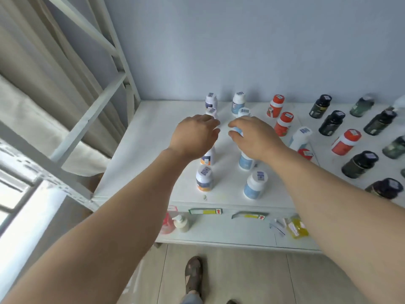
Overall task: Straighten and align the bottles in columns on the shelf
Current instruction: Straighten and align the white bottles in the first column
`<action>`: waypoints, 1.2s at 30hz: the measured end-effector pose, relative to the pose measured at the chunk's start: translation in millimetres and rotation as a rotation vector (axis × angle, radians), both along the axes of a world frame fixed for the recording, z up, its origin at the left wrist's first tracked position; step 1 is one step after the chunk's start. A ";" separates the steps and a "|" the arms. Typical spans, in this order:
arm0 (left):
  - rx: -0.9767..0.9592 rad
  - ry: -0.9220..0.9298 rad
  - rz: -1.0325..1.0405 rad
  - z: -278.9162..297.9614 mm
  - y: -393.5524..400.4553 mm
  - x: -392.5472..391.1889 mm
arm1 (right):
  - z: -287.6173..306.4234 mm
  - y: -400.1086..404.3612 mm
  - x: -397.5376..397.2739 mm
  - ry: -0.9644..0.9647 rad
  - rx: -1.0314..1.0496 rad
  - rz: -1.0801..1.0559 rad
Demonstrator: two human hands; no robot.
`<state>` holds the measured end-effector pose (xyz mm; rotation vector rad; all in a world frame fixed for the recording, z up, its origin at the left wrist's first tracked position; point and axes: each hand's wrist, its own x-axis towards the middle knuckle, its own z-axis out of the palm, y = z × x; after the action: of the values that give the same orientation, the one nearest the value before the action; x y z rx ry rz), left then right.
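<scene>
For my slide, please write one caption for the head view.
Both hands, left and right, reach among white bottles on a shelf.

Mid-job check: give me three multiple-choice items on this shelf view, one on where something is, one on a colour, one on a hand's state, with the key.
1. Where does the white bottle with the orange band stand?
A. At the front of the leftmost column
B. Against the back wall
C. On the lower shelf

2. What colour are the caps of the bottles at the far right?
A. White
B. Black
C. Yellow

3. What is the right hand doing?
A. Hanging idle off the shelf
B. Lying flat on the shelf
C. Curling its fingers round a blue-labelled bottle

Key: 1 A, it is the nearest in the leftmost column; 2 B, their caps are dark under pale stickers; 3 C, the thumb and fingers wrap that bottle, while the left hand reaches to the neighbouring column.
</scene>
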<state>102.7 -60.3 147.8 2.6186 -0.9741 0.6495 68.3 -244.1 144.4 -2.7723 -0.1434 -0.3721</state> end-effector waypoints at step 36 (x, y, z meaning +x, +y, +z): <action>-0.048 0.140 0.056 -191.0 -30.3 -147.1 | -180.1 -48.5 -176.8 -0.088 -0.015 -0.236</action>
<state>-44.4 -90.6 -43.2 2.6170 -0.8360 0.4887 -108.5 -292.6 -35.7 -2.7950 0.1629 -0.5544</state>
